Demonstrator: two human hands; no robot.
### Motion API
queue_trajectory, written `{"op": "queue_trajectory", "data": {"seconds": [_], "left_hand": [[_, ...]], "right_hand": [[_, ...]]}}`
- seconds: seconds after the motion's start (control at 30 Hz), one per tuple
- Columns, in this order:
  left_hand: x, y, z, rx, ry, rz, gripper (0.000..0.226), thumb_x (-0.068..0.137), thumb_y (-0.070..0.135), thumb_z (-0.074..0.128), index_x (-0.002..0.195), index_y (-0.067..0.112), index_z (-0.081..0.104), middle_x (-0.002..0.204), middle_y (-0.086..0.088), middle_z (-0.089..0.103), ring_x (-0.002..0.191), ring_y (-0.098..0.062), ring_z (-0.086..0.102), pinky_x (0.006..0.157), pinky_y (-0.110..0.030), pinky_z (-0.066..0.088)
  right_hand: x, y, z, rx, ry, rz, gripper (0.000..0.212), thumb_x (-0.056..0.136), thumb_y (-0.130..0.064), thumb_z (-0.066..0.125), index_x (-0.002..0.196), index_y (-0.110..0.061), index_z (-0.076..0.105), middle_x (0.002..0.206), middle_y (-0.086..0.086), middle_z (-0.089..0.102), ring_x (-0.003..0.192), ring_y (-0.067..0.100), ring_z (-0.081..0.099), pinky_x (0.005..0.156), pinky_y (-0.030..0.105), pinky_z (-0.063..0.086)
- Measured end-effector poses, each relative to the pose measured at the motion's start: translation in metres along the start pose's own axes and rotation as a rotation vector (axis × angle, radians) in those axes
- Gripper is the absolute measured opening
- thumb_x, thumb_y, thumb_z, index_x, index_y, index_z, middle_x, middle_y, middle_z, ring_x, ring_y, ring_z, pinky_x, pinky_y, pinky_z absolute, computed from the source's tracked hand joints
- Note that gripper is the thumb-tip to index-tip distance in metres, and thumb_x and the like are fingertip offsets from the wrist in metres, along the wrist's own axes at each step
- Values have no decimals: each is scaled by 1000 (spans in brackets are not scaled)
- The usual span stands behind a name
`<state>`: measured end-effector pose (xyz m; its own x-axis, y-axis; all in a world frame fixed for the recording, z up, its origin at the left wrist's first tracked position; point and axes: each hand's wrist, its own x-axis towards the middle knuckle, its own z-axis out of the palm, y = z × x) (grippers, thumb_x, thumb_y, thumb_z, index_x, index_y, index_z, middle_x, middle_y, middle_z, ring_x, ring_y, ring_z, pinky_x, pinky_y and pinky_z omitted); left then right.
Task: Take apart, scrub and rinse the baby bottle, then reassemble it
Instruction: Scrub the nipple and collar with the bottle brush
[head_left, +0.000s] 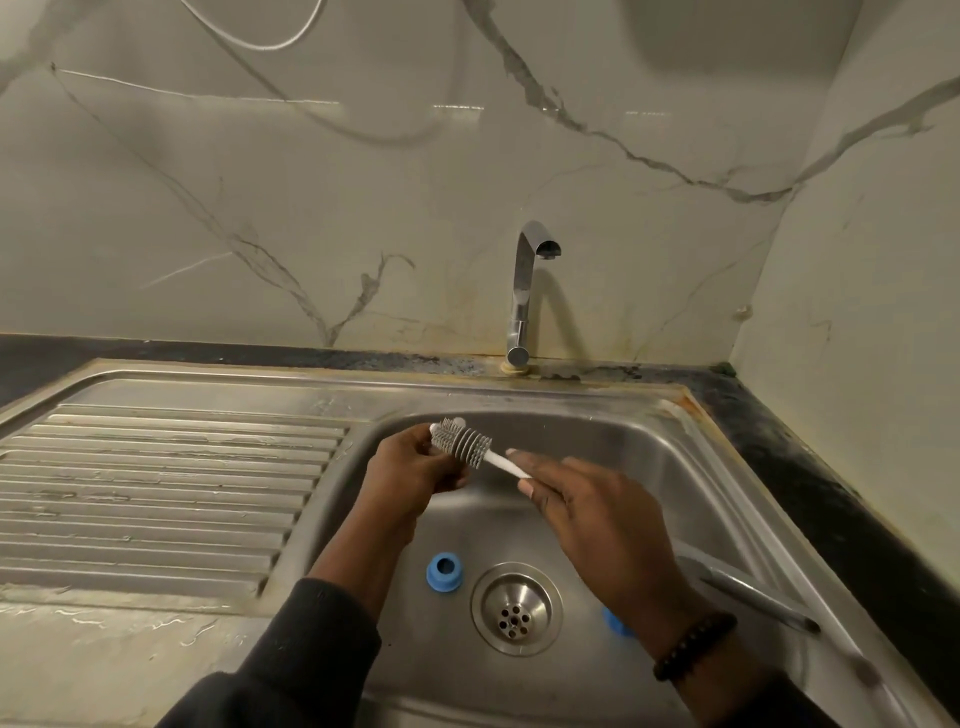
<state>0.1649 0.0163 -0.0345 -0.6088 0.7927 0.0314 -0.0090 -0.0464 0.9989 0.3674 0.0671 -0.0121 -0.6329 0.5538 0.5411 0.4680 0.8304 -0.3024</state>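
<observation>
A bottle brush (470, 449) with grey bristles and a white handle is held over the sink basin (597, 447). My right hand (587, 514) pinches the handle. The fingers of my left hand (410, 467) curl around the bristle head from below. A small pale piece (458, 421) shows just above the bristles; I cannot tell what it is. On the basin floor, left of the drain (517, 608), lies a blue bottle ring (444, 571). Another blue part (615, 626) peeks out from under my right wrist, mostly hidden.
The chrome tap (527, 291) stands behind the basin with no water running. A ribbed steel draining board (156, 483) lies to the left. A long grey object (748, 597) rests against the basin's right wall. Marble walls close the back and right.
</observation>
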Motion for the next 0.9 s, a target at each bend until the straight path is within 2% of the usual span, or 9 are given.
{"op": "queue_trajectory", "data": {"seconds": [0.17,0.27,0.33,0.47,0.53,0.6,0.67,0.8,0.9], "left_hand": [[-10,10,7,287,-21,181,18,82,14,77,100,18,73,76,2,71,74,-12,70,68,-19,56],[-14,15,9,316,-49,190,21,83,19,76,103,18,71,82,0,72,77,-12,71,67,-17,56],[-15,15,10,356,-46,188,19,83,20,76,101,17,71,81,-1,71,75,-11,70,67,-18,56],[-17,14,12,396,-6,213,10,83,19,76,92,16,71,76,0,72,70,-8,70,69,-20,56],[-14,14,11,381,-12,218,8,84,17,75,90,17,71,73,3,72,72,-11,71,73,-25,58],[-12,14,11,306,-81,196,4,86,16,73,89,17,71,67,9,67,73,-15,70,77,-33,60],[-14,13,14,210,-149,165,2,89,14,70,90,13,71,67,8,64,74,-18,67,81,-39,60],[-14,12,13,166,-126,143,9,93,11,64,99,10,71,84,-11,69,80,-24,67,80,-35,59],[-14,12,10,138,-168,135,16,94,10,61,108,8,69,91,-13,70,82,-22,66,82,-35,58]], "right_hand": [[5,8,0,-80,28,67,34,99,-36,47,131,-38,57,75,-9,58,62,8,54,53,30,51],[8,22,-10,-170,26,256,30,101,-32,41,126,-31,59,70,-11,53,57,3,50,50,19,46],[7,22,-15,-80,57,313,27,100,-33,44,119,-29,63,67,-13,51,56,1,47,48,14,36],[5,0,-6,-4,-27,55,33,99,-37,47,130,-39,57,73,-10,54,61,7,50,49,16,35],[9,2,0,-36,-24,80,34,99,-41,45,131,-42,56,73,-10,52,61,8,50,50,19,38],[10,8,0,-31,-5,150,35,99,-42,44,133,-41,55,76,-9,56,66,8,53,56,28,48],[8,6,-1,-48,24,155,35,99,-40,45,133,-38,56,76,-7,57,65,11,54,56,33,50],[7,-1,-2,-88,86,10,32,96,-33,54,127,-31,62,66,-6,54,52,10,50,42,30,46],[9,6,-6,-117,63,74,33,98,-33,46,127,-31,61,75,-8,59,59,9,54,49,29,50]]}}
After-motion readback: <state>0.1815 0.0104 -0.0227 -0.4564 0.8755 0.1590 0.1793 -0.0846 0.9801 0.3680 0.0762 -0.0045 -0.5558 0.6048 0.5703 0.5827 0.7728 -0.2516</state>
